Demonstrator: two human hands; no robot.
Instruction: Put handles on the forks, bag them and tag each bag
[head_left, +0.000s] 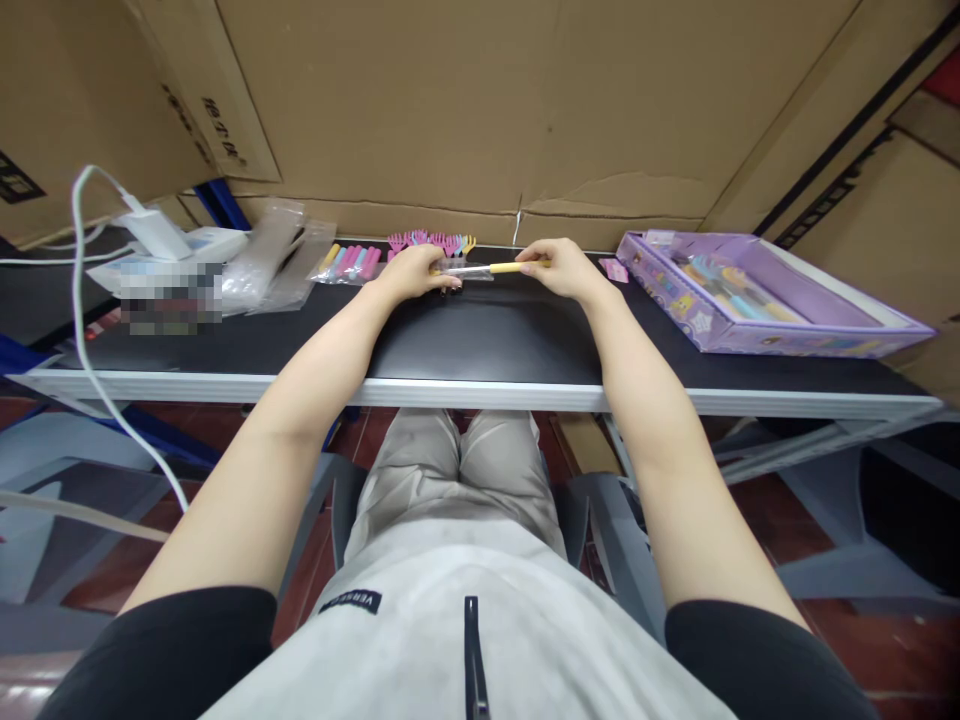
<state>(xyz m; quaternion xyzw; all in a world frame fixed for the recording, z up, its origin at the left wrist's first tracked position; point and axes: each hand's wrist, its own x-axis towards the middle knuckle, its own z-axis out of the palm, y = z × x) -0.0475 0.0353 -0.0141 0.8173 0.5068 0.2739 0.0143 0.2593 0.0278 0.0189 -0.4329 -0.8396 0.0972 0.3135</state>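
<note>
My right hand (562, 268) pinches the end of a yellow pen (507, 267), held level above the black table. The pen's pale slim front part points left, into or against a clear plastic sleeve (480, 274). Around the sleeve's left end, the fingers of my left hand (415, 272) are closed. Just behind that hand lie pink, blue and yellow hand-shaped pieces (431, 241). Several pink, blue and yellow pen barrels or caps (351, 262) lie in a row to its left. Something small and dark under my left fingers is too hidden to name.
On the right stands an open purple box (780, 338) with colourful pens inside. A small pink packet (614, 270) lies beside it. Clear plastic bags (262, 262) and a white charger (160, 232) with a cable are on the left. Cardboard (480, 110) walls the table's back.
</note>
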